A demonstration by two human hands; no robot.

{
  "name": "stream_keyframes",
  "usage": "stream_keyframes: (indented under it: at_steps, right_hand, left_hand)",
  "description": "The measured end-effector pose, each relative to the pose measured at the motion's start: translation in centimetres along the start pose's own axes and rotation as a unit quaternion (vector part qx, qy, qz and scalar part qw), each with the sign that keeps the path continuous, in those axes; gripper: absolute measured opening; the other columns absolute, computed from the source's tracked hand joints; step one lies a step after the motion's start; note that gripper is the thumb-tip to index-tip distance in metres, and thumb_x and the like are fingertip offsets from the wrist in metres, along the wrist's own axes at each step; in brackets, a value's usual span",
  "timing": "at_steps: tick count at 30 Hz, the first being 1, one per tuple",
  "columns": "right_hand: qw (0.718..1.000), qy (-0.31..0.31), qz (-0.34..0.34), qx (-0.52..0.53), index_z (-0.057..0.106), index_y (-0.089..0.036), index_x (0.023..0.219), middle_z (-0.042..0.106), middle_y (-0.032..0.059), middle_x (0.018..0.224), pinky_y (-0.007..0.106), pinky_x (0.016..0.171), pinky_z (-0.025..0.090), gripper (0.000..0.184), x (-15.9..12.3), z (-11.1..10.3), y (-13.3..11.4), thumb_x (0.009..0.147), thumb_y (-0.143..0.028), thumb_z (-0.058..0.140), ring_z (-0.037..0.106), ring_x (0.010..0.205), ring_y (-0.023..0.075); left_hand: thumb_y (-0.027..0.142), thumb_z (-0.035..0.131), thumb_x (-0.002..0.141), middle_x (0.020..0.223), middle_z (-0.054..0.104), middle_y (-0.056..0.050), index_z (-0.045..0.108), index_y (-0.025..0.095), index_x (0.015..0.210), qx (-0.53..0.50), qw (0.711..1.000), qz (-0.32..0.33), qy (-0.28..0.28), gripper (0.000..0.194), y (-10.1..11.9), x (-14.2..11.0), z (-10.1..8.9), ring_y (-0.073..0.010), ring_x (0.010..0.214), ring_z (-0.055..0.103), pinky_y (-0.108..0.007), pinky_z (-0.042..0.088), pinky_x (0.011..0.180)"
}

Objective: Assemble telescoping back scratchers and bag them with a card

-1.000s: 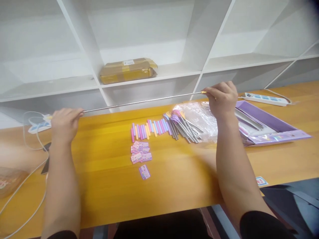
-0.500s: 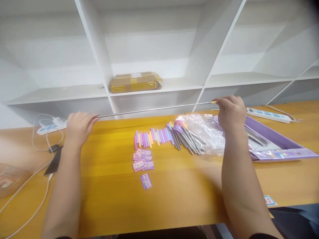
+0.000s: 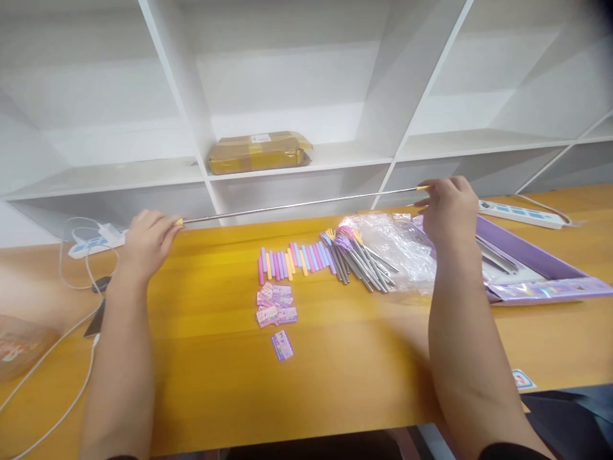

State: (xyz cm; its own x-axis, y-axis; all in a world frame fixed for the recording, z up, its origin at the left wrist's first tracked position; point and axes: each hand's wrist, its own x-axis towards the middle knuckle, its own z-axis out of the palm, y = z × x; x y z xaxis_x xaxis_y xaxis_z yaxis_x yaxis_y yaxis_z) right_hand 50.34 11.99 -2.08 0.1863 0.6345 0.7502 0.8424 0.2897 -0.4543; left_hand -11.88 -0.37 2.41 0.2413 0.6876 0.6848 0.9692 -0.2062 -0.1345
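A telescopic back scratcher [image 3: 297,204] is stretched out in the air between my hands, its thin metal rod rising slightly to the right. My left hand [image 3: 148,244] is closed round the thicker end, where a bit of yellow shows. At the thin end, my right hand [image 3: 450,203] pinches the yellow tip; the fingers hide most of it. Below the rod lies a pile of shorter back scratchers [image 3: 366,265] with purple, pink, blue and yellow claw heads. Left of them sits a row of coloured handle sleeves [image 3: 297,260]. Small printed cards [image 3: 275,303] lie nearer me.
Clear plastic wrapping [image 3: 402,249] lies beside the pile. A purple box [image 3: 531,249] holding metal pieces is at the right. Power strips [image 3: 524,214] and white cables [image 3: 89,377] lie on the wooden table [image 3: 205,383]. A taped parcel [image 3: 258,153] rests on the white shelf [image 3: 335,153].
My right hand has moved slightly right and up with the scratcher's thin end. A bit of yellow now shows at my left fingertips. The things on the table lie as before.
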Motion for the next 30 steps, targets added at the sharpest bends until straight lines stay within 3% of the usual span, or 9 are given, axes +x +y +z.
stream_keyframes:
  at_steps: [5, 9, 20, 24, 30]
  right_hand:
    - [1.000, -0.003, -0.006, 0.017, 0.075, -0.021, 0.108, 0.066, 0.0178, 0.124, 0.036, 0.075, 0.057, 0.036, 0.2, 0.0, 0.2, 0.100, -0.012, 0.042, 0.072, 0.071, 0.0165]
    - [1.000, -0.004, -0.008, 0.021, 0.074, -0.022, 0.107, 0.065, 0.0180, 0.124, 0.038, 0.077, 0.058, 0.032, 0.3, 0.2, 0.0, 0.103, -0.018, 0.042, 0.071, 0.070, 0.0176]
    - [0.999, 0.008, 0.022, -0.025, 0.078, -0.023, 0.107, 0.069, 0.0095, 0.121, 0.031, 0.075, 0.053, 0.032, 0.1, 0.2, 0.0, 0.099, -0.018, 0.047, 0.068, 0.068, 0.0119]
    - [1.000, 0.011, 0.003, -0.013, 0.079, -0.023, 0.107, 0.071, 0.0084, 0.119, 0.030, 0.073, 0.053, 0.034, 0.1, 0.5, -0.2, 0.099, -0.019, 0.047, 0.070, 0.068, 0.0120]
    - [0.996, -0.053, -0.075, -0.004, 0.079, -0.027, 0.112, 0.073, 0.0040, 0.119, 0.034, 0.075, 0.054, 0.040, -1.0, 2.7, -3.4, 0.095, -0.014, 0.045, 0.076, 0.073, 0.0156]
  left_hand:
    - [0.028, 0.049, 0.108, 0.095, 0.072, -0.008, 0.075, 0.020, 0.108, 0.011, 1.000, 0.011, 0.015, 0.028, 0.5, 0.0, 0.3, -0.0224, 0.093, 0.060, -0.036, 0.046, 0.087]
    - [0.028, 0.051, 0.107, 0.091, 0.071, -0.006, 0.076, 0.022, 0.107, 0.029, 0.999, -0.004, 0.028, 0.026, 0.2, -0.1, 0.6, -0.0213, 0.089, 0.059, -0.036, 0.044, 0.082]
    - [0.028, 0.048, 0.105, 0.094, 0.073, -0.007, 0.071, 0.023, 0.102, -0.003, 1.000, 0.014, 0.009, 0.023, 0.7, 0.1, 0.5, -0.0213, 0.091, 0.064, -0.035, 0.052, 0.086]
    - [0.029, 0.046, 0.109, 0.097, 0.076, -0.009, 0.070, 0.022, 0.104, 0.007, 0.998, 0.056, 0.019, 0.025, 2.5, 0.4, 0.8, -0.0229, 0.092, 0.067, -0.037, 0.047, 0.081]
    - [0.025, 0.044, 0.107, 0.099, 0.076, -0.012, 0.070, 0.025, 0.109, -0.007, 0.997, 0.070, -0.014, 0.026, 6.8, 1.1, 1.8, -0.0291, 0.093, 0.067, -0.043, 0.042, 0.078]
